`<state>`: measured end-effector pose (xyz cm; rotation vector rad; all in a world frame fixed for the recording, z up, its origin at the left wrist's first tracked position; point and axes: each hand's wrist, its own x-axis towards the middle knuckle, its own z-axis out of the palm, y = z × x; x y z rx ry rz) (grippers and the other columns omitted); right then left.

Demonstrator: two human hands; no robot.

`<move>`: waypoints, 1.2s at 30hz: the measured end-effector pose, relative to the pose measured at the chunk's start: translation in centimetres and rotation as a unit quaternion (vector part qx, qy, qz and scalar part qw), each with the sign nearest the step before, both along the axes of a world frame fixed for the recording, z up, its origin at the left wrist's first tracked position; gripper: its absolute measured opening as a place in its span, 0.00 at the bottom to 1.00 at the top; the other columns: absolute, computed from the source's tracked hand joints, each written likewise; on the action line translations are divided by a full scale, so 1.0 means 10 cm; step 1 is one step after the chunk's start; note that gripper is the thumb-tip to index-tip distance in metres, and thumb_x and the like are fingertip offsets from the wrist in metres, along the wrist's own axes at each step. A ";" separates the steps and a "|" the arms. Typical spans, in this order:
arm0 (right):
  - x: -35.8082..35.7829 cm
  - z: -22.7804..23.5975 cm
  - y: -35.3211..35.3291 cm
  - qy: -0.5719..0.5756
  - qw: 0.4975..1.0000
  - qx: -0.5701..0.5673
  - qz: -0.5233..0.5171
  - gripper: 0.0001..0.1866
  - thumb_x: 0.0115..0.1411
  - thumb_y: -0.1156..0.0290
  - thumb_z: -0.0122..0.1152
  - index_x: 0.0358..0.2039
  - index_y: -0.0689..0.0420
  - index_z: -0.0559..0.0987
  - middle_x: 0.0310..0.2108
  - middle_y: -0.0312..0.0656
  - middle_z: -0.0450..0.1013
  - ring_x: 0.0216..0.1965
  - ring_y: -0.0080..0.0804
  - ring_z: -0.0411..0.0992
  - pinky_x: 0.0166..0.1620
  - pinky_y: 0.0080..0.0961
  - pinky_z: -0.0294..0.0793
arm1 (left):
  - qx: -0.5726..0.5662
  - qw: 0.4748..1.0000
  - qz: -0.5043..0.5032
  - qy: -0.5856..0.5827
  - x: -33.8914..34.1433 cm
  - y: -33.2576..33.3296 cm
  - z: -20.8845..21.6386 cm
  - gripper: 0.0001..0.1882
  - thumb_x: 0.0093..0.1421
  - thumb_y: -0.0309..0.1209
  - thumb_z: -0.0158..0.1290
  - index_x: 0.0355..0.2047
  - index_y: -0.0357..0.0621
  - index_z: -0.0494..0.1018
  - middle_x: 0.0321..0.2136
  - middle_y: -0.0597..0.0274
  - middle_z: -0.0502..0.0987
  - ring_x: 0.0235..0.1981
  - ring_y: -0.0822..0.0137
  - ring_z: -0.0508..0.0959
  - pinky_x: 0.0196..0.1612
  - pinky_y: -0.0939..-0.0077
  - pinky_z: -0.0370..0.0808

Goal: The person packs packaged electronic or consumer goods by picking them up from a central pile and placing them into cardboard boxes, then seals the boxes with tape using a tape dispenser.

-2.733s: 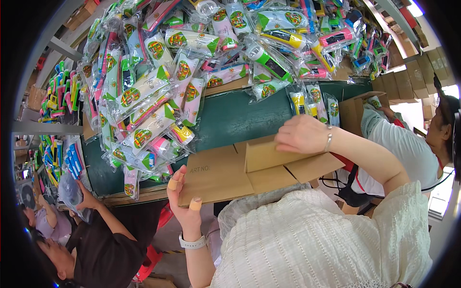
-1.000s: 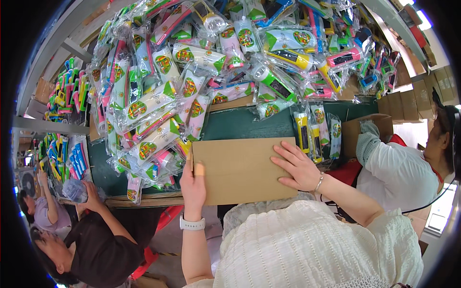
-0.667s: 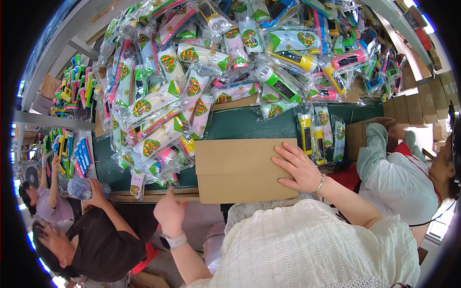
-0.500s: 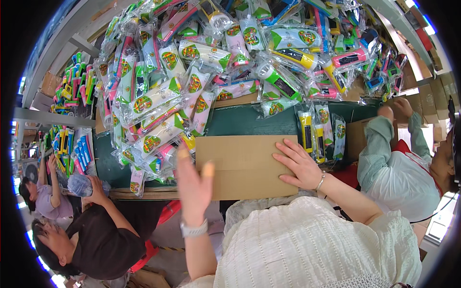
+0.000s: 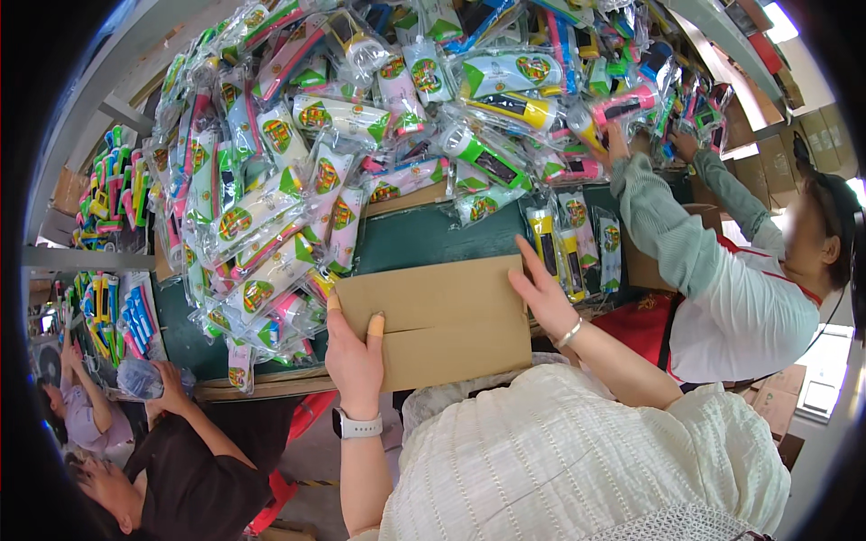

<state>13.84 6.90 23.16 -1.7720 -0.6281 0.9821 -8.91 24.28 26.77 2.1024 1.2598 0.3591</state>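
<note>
A flat-topped brown cardboard box (image 5: 437,311), with a seam across its top, lies in front of me at the table's near edge, slightly tilted. My left hand (image 5: 356,356) grips its left side, thumb on the top face; thumb and a fingertip wear tan covers. Against the right side presses my right hand (image 5: 546,293), its fingers stretched along the edge, so the box is held between both palms. The undersides of both hands' grip are hidden. Just beyond the box's right corner stand several bagged flashlights (image 5: 546,243), yellow and black.
A large heap of clear-bagged flashlights (image 5: 338,117) covers the far side of the green table (image 5: 433,239). At right, a co-worker in a green sleeve (image 5: 663,212) reaches into the heap. Another person in black (image 5: 194,469) handles a clear plastic bundle (image 5: 149,379) at left.
My left hand has come onto the box's left side; my right hand has slid from its top to the right edge. The box is now tilted. The right co-worker's arms have moved to the heap.
</note>
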 end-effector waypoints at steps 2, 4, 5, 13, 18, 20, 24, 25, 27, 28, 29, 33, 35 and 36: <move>-0.07 0.20 0.03 -0.105 0.994 0.036 0.018 0.36 0.61 0.64 0.52 0.64 0.59 0.47 0.62 0.48 0.50 0.62 0.35 0.51 0.60 0.29 0.55 | -0.016 1.000 -0.003 -0.002 0.03 -0.01 0.02 0.36 0.58 0.40 0.51 0.60 0.35 0.50 0.52 0.40 0.65 0.47 0.45 0.71 0.45 0.60 0.71; -0.16 0.35 0.06 -0.299 0.950 -0.051 0.073 0.39 0.56 0.64 0.58 0.63 0.59 0.49 0.62 0.52 0.49 0.62 0.46 0.51 0.60 0.34 0.54 | 0.024 0.999 -0.025 -0.012 0.00 0.00 -0.03 0.37 0.57 0.41 0.51 0.59 0.32 0.50 0.53 0.39 0.64 0.50 0.44 0.68 0.50 0.60 0.68; -0.11 0.34 0.06 -0.343 0.932 -0.071 0.096 0.40 0.54 0.60 0.60 0.61 0.58 0.52 0.62 0.54 0.49 0.62 0.50 0.51 0.60 0.37 0.55 | 0.019 0.999 -0.028 -0.014 0.04 0.03 -0.02 0.37 0.57 0.40 0.51 0.59 0.31 0.50 0.53 0.39 0.63 0.51 0.44 0.67 0.51 0.61 0.66; 1.08 2.76 1.28 -0.731 0.589 0.269 -0.215 0.24 0.51 0.65 0.61 0.46 0.63 0.69 0.43 0.51 0.67 0.47 0.50 0.64 0.52 0.39 0.62 | -0.115 0.993 0.003 0.037 -0.24 -0.14 0.04 0.37 0.60 0.50 0.45 0.63 0.44 0.49 0.61 0.53 0.55 0.58 0.55 0.63 0.59 0.52 0.57; 2.44 3.98 1.95 -0.745 0.607 -0.274 -0.037 0.36 0.52 0.34 0.45 0.33 0.58 0.81 0.35 0.54 0.76 0.40 0.44 0.75 0.45 0.32 0.72 | 0.050 0.998 -0.040 0.002 -0.06 -0.06 -0.12 0.35 0.57 0.39 0.51 0.58 0.30 0.51 0.48 0.36 0.67 0.44 0.40 0.71 0.44 0.57 0.70; 2.96 4.07 2.03 -0.760 0.617 -0.203 0.032 0.41 0.47 0.31 0.49 0.25 0.65 0.80 0.28 0.55 0.76 0.32 0.48 0.74 0.38 0.35 0.72 | 0.073 0.997 -0.034 -0.013 -0.02 -0.05 -0.05 0.35 0.57 0.37 0.52 0.59 0.34 0.51 0.48 0.38 0.68 0.44 0.41 0.72 0.45 0.58 0.70; 1.79 3.72 1.81 -0.634 0.755 -0.063 -0.153 0.32 0.52 0.42 0.56 0.40 0.61 0.78 0.29 0.43 0.77 0.29 0.33 0.73 0.32 0.24 0.72 | 0.002 1.000 -0.016 -0.004 0.00 0.05 -0.04 0.33 0.58 0.37 0.51 0.58 0.36 0.52 0.48 0.39 0.68 0.44 0.43 0.72 0.44 0.59 0.71; 1.76 3.55 1.62 -0.633 0.764 0.106 -0.071 0.28 0.54 0.43 0.55 0.40 0.57 0.79 0.29 0.39 0.77 0.31 0.31 0.73 0.32 0.21 0.72 | 0.027 0.999 -0.031 -0.029 0.00 0.06 -0.08 0.33 0.58 0.37 0.51 0.58 0.36 0.52 0.48 0.40 0.69 0.44 0.44 0.72 0.44 0.60 0.71; 1.78 3.25 1.27 -0.666 0.720 0.195 0.024 0.24 0.51 0.52 0.59 0.40 0.60 0.77 0.31 0.47 0.75 0.32 0.39 0.75 0.35 0.29 0.74 | 0.039 0.999 -0.017 -0.022 -0.02 0.02 -0.11 0.32 0.57 0.39 0.52 0.56 0.35 0.54 0.44 0.41 0.70 0.41 0.45 0.73 0.40 0.59 0.72; 1.41 3.06 0.93 -0.779 0.592 0.186 0.093 0.23 0.47 0.62 0.66 0.41 0.62 0.74 0.33 0.49 0.74 0.33 0.41 0.74 0.36 0.32 0.74 | 0.057 0.998 -0.020 -0.023 -0.06 0.01 -0.13 0.31 0.57 0.40 0.53 0.54 0.33 0.56 0.40 0.42 0.72 0.38 0.46 0.74 0.37 0.59 0.72; 1.10 2.79 0.77 -0.776 0.596 0.183 0.096 0.23 0.47 0.62 0.66 0.41 0.62 0.74 0.33 0.49 0.74 0.33 0.41 0.74 0.36 0.32 0.74 | 0.062 0.997 -0.022 -0.033 -0.05 -0.01 -0.14 0.31 0.56 0.38 0.53 0.54 0.33 0.56 0.40 0.42 0.72 0.39 0.46 0.74 0.38 0.60 0.72; 0.25 1.36 0.73 -0.007 0.866 0.065 0.496 0.20 0.49 0.60 0.68 0.32 0.64 0.76 0.29 0.44 0.72 0.30 0.33 0.71 0.35 0.26 0.69 | 0.053 0.998 -0.010 -0.037 -0.07 -0.05 -0.10 0.32 0.56 0.38 0.54 0.55 0.34 0.55 0.42 0.42 0.72 0.41 0.47 0.73 0.39 0.61 0.72; 0.17 0.98 0.62 0.015 0.858 -0.027 0.513 0.20 0.49 0.60 0.68 0.33 0.65 0.76 0.32 0.48 0.74 0.38 0.41 0.71 0.42 0.33 0.70 | 0.047 0.997 -0.013 -0.053 -0.04 -0.05 -0.08 0.32 0.56 0.36 0.53 0.56 0.34 0.56 0.43 0.44 0.71 0.41 0.47 0.74 0.40 0.61 0.72; 0.16 0.88 0.61 0.019 0.854 -0.027 0.519 0.20 0.49 0.60 0.68 0.33 0.65 0.76 0.32 0.48 0.74 0.38 0.41 0.71 0.42 0.33 0.70 | 0.045 0.998 -0.007 -0.049 -0.04 -0.04 -0.05 0.32 0.56 0.36 0.53 0.56 0.34 0.56 0.43 0.44 0.71 0.41 0.47 0.74 0.40 0.61 0.72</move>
